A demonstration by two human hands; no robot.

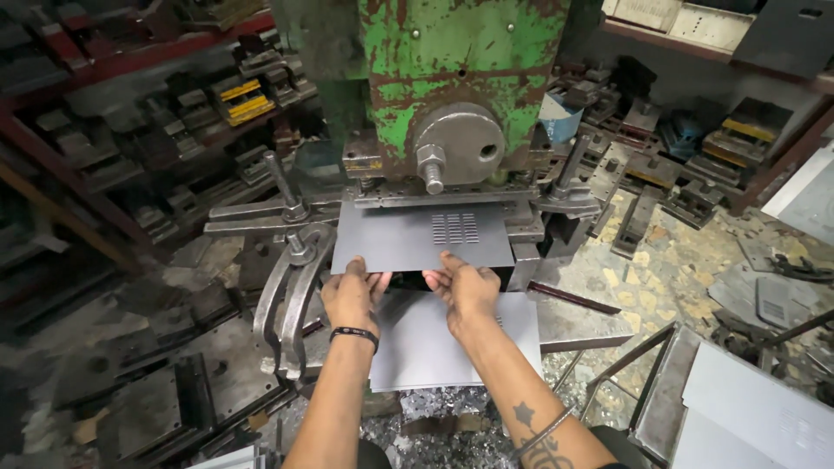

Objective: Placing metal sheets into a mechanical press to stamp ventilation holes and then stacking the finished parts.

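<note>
A flat grey metal sheet (395, 236) with a block of punched slots lies in the bed of a green press machine (460, 61). My left hand (352, 295) grips its near edge at the left, thumb on top. Next to it, my right hand (465, 287) pinches the same edge further right. A second grey sheet (434, 343) lies flat below, under both wrists. My left wrist wears a black band and my right forearm has a thin bangle.
Clamp bars and bolts (291, 217) flank the press bed. Racks of steel dies (174, 130) fill the left and back right. More grey sheets sit in a metal frame (747, 399) at lower right. Metal scraps (417, 417) litter the floor.
</note>
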